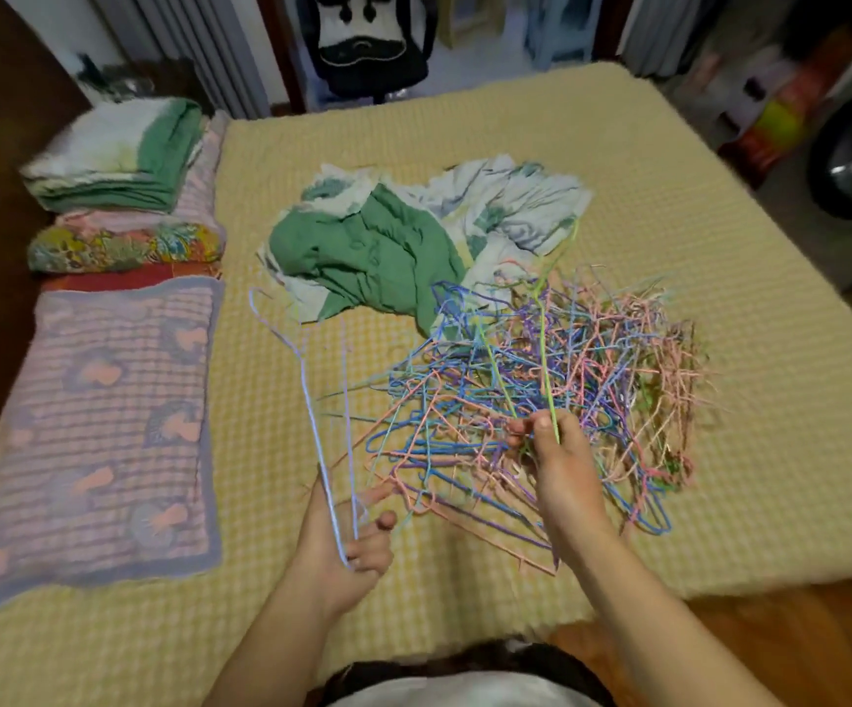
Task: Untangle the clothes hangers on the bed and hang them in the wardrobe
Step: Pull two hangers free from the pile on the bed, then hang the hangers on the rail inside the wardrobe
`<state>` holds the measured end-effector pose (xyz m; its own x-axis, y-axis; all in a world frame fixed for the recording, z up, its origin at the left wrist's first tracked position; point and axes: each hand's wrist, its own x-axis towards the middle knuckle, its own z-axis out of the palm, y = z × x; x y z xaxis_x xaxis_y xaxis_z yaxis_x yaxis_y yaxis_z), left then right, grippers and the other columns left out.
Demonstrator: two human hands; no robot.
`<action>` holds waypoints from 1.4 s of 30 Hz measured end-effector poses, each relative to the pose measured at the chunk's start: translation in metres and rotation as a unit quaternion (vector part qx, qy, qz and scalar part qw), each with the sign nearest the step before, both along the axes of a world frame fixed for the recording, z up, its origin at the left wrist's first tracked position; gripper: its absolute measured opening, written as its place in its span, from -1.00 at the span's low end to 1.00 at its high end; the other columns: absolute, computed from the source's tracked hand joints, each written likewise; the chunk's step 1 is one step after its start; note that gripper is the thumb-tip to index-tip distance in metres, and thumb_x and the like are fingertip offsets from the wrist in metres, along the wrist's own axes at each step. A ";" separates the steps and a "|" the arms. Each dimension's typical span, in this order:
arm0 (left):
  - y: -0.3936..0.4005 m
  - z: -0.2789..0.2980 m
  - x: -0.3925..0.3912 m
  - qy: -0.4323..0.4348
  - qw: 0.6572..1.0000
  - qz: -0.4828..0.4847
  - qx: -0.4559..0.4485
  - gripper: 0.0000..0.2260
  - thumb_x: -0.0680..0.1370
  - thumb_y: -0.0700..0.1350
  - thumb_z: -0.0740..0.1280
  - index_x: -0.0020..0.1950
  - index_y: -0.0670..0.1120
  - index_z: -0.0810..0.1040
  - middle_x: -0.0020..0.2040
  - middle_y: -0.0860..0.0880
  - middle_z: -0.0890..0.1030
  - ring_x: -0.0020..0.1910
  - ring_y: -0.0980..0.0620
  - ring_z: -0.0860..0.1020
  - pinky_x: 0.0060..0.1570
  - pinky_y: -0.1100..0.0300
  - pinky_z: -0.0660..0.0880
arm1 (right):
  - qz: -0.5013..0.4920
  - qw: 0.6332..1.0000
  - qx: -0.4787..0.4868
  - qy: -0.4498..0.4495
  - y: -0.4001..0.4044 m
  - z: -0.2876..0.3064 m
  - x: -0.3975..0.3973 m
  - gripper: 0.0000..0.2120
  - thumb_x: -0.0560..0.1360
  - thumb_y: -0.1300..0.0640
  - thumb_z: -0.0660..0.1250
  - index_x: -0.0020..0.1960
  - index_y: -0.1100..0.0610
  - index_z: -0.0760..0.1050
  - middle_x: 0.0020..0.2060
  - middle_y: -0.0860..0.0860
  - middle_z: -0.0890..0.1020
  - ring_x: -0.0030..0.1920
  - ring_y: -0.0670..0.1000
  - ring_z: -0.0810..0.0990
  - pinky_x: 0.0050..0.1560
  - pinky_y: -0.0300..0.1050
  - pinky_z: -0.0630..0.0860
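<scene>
A tangled pile of thin wire hangers (556,380) in blue, pink, purple and green lies on the yellow bed (719,451), right of centre. My left hand (347,533) grips a pale lilac hanger (306,380) by its lower end; the hanger stands up and away from me, clear of the pile. My right hand (561,472) is over the pile's near edge and pinches a green hanger (546,349), which rises out of the tangle toward the far side. The wardrobe is out of view.
A crumpled green and white floral cloth (388,242) lies just beyond the pile. Pillows and folded bedding (117,160) are stacked along the bed's left side, with a pink and lilac quilt (102,426) nearer. The wooden floor (770,630) shows at lower right.
</scene>
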<state>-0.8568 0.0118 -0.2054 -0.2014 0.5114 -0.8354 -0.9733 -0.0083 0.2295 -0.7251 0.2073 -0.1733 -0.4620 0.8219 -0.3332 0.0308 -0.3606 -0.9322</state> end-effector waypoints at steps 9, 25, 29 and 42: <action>-0.016 0.005 -0.032 0.007 0.949 -0.310 0.061 -0.41 0.17 -0.03 0.62 0.11 -0.04 0.46 -0.21 -0.16 0.48 -0.63 0.15 0.16 -0.61 0.40 0.07 | -0.209 0.975 0.044 -0.056 -0.078 -0.006 0.073 -0.81 0.68 0.11 0.14 -0.07 0.05 0.45 -0.28 -0.01 0.52 -0.26 -0.07 0.49 -0.21 -0.21 0.48; 0.031 0.077 0.193 0.407 0.521 -0.739 0.128 -0.52 0.52 -0.35 0.17 0.36 0.04 0.48 -0.12 -0.10 0.52 -0.38 -0.02 0.56 -0.50 0.26 0.33 | -0.606 0.785 -0.057 -0.116 -0.219 0.038 0.345 -0.74 0.67 0.14 0.06 -0.06 0.16 0.48 -0.32 0.07 0.46 -0.33 0.01 0.43 -0.27 -0.11 0.42; 0.051 0.101 0.324 0.347 0.393 -0.818 0.238 -0.34 0.31 -0.32 0.26 0.40 0.05 0.43 -0.17 -0.05 0.53 -0.33 0.03 0.49 -0.46 0.27 0.34 | -0.684 0.721 -0.055 -0.098 -0.281 0.058 0.458 -0.79 0.63 0.17 0.12 0.00 0.16 0.53 -0.26 0.08 0.52 -0.26 0.02 0.49 -0.17 -0.07 0.47; 0.012 0.225 0.743 0.224 0.340 -0.829 0.384 -0.66 0.63 -0.30 0.15 0.30 -0.03 0.55 -0.12 -0.20 0.61 -0.09 -0.14 0.60 0.03 -0.12 0.58 | -0.806 0.546 0.087 -0.210 -0.405 0.211 0.719 -0.80 0.59 0.19 0.14 -0.13 0.08 0.49 -0.38 0.01 0.36 -0.31 0.02 0.38 -0.18 0.01 0.42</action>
<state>-0.1140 0.0239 0.0200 0.8763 0.2645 -0.4027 0.3439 0.2421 0.9073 -0.0060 -0.1977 0.0381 0.9964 0.0829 0.0158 0.0275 -0.1414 -0.9896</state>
